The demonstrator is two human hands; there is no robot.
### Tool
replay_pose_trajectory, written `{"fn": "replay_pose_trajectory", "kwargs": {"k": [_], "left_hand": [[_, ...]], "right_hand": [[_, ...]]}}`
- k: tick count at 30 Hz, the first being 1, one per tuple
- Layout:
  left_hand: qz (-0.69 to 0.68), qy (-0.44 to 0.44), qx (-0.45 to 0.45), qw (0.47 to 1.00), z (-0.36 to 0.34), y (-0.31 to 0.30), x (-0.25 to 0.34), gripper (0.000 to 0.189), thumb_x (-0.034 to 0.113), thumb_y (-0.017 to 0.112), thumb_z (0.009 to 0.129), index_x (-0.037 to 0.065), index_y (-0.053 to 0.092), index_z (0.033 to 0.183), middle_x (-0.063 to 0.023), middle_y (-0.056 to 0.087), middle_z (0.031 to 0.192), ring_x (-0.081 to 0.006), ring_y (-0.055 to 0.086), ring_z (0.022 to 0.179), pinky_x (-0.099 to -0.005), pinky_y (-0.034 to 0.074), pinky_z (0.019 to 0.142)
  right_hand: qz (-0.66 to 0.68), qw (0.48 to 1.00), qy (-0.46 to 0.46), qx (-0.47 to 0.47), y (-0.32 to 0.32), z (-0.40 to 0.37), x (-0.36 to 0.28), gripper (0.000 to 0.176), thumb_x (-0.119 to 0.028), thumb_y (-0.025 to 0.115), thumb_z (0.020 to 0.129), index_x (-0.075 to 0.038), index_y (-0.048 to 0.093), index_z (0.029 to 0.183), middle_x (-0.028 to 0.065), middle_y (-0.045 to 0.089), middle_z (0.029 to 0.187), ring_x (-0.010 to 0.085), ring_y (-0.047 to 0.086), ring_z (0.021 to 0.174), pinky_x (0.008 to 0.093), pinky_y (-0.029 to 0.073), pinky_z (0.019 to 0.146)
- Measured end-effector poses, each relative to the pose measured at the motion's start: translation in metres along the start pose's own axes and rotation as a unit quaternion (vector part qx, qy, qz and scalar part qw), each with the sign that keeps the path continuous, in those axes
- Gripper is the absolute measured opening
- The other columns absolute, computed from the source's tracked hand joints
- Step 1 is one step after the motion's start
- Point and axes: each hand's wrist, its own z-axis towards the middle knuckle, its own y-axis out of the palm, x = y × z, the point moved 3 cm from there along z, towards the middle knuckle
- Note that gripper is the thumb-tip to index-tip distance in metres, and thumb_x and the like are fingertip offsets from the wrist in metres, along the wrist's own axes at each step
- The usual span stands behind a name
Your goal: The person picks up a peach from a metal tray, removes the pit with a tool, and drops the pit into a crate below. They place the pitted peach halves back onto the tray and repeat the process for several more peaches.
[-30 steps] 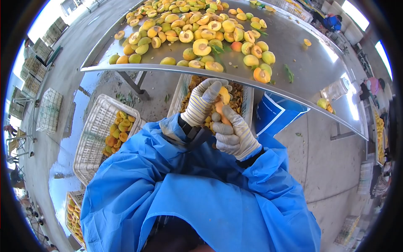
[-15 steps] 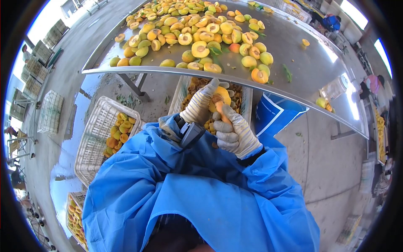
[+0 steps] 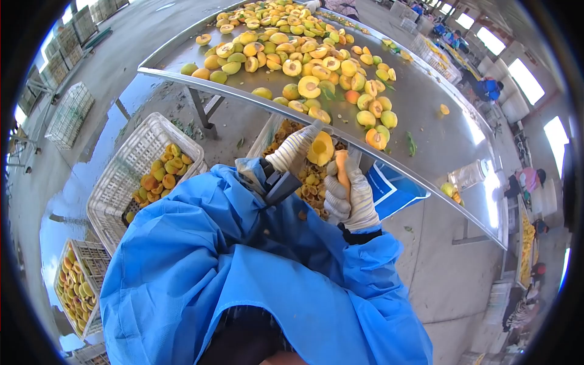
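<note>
My left hand (image 3: 294, 148), in a striped knit glove, is closed on a yellow peach half (image 3: 320, 149) with its cut, hollowed side showing. Just to the right, my right hand (image 3: 351, 198), gloved alike, grips an orange-handled tool (image 3: 343, 170) pointing upward; I cannot make out its working end. A small gap separates tool and fruit. Below both hands stands a crate (image 3: 266, 135) with peach scraps and pieces in it. Beyond them, many halved peaches (image 3: 286, 45) lie on the metal table (image 3: 426, 121), some with stones in them.
To the left stand a white crate (image 3: 109, 182) partly filled with peaches and a further crate (image 3: 91, 255) of peach halves. A blue bucket-like container (image 3: 389, 188) is under the table edge at right. Leaves and a clear plastic container (image 3: 468, 174) lie on the table. Other people work far right.
The tool in my right hand has come away from the peach half and moved right and down. My left hand still holds the half, now showing its hollow. The view has shifted.
</note>
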Motion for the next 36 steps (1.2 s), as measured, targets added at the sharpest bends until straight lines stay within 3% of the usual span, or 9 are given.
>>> {"fn": "replay_pose_trajectory", "kwargs": {"k": [4,8,15,18,19,23,27,33,36], "left_hand": [[-0.032,-0.05,0.006,0.998,-0.003,0.002,0.021,0.052,0.038,0.069,0.089,0.008,0.052,0.128,-0.006,0.063,0.117,-0.0214,0.065,0.098,-0.0339,0.054,0.09],[0.042,0.078,0.041,0.995,0.018,-0.017,0.021,0.042,0.028,0.066,0.093,0.005,0.054,0.127,-0.0055,0.061,0.114,-0.0165,0.057,0.106,-0.03,0.049,0.086],[0.406,0.17,0.081,0.894,-0.037,-0.055,0.114,0.041,0.01,0.07,0.088,0.008,0.057,0.126,-0.0032,0.065,0.101,-0.0129,0.057,0.081,-0.0245,0.048,0.072],[0.534,0.23,0.226,0.782,-0.101,-0.085,0.176,0.044,0.007,0.073,0.084,0.01,0.059,0.125,-0.0029,0.066,0.098,-0.0127,0.059,0.081,-0.0264,0.051,0.073],[0.629,0.295,0.24,0.679,-0.108,-0.129,0.198,0.045,0.01,0.074,0.082,0.01,0.059,0.124,-0.0066,0.069,0.097,-0.0179,0.063,0.083,-0.0297,0.052,0.075],[0.848,0.112,0.401,0.329,-0.182,-0.18,0.223,0.065,0.035,0.075,0.078,0.012,0.052,0.134,-0.0216,0.052,0.134,-0.039,0.05,0.122,-0.0434,0.043,0.103],[0.816,0.02,0.4,0.417,-0.184,-0.254,0.196,0.069,0.036,0.076,0.077,0.012,0.05,0.136,-0.02,0.042,0.145,-0.0403,0.043,0.13,-0.0435,0.038,0.108],[0.728,0.321,0.296,0.529,-0.111,-0.216,0.2,0.041,0.017,0.073,0.081,0.007,0.063,0.119,-0.0184,0.061,0.122,-0.0367,0.058,0.111,-0.0404,0.046,0.097],[0.692,0.333,0.26,0.585,-0.045,-0.186,0.227,0.042,0.018,0.074,0.081,0.006,0.063,0.119,-0.0178,0.063,0.119,-0.0354,0.06,0.109,-0.0382,0.046,0.097]], "right_hand": [[-0.089,0.987,-0.095,0.098,-0.006,-0.003,-0.026,0.039,-0.045,0.055,0.097,-0.007,0.056,0.102,-0.0018,0.047,0.06,0.0072,0.042,0.04,0.0212,0.031,0.035],[-0.214,0.96,-0.101,0.149,0.007,-0.023,-0.043,0.044,-0.05,0.057,0.094,-0.007,0.056,0.106,-0.0018,0.05,0.062,0.0083,0.046,0.044,0.0222,0.037,0.04],[-0.268,0.933,-0.149,0.189,-0.021,-0.091,-0.055,0.039,-0.042,0.061,0.094,-0.006,0.057,0.107,-0.0004,0.05,0.063,0.0086,0.047,0.044,0.0232,0.038,0.04],[-0.259,0.922,-0.15,0.246,-0.051,-0.128,-0.058,0.04,-0.043,0.061,0.094,-0.005,0.057,0.107,0.0002,0.051,0.064,0.0093,0.049,0.045,0.0247,0.04,0.041],[-0.257,0.917,-0.15,0.266,-0.065,-0.138,-0.058,0.04,-0.043,0.061,0.094,-0.005,0.057,0.107,0.0004,0.051,0.064,0.0096,0.049,0.046,0.025,0.041,0.041],[-0.252,0.896,-0.145,0.336,-0.115,-0.161,-0.052,0.042,-0.047,0.06,0.093,-0.007,0.056,0.106,-0.001,0.048,0.064,0.0092,0.047,0.045,0.0243,0.038,0.041],[-0.248,0.895,-0.102,0.357,-0.139,-0.146,-0.057,0.036,-0.038,0.063,0.092,-0.007,0.056,0.108,-0.0006,0.048,0.065,0.0099,0.047,0.046,0.0256,0.04,0.041],[-0.339,0.867,-0.121,0.343,-0.141,-0.07,-0.112,0.028,-0.032,0.064,0.092,-0.011,0.055,0.108,-0.0008,0.049,0.066,0.0095,0.046,0.044,0.0253,0.043,0.04],[-0.383,0.84,-0.142,0.357,-0.154,-0.027,-0.149,0.027,-0.031,0.063,0.092,-0.012,0.055,0.109,-0.0009,0.048,0.066,0.0093,0.045,0.044,0.0261,0.043,0.039]]}}
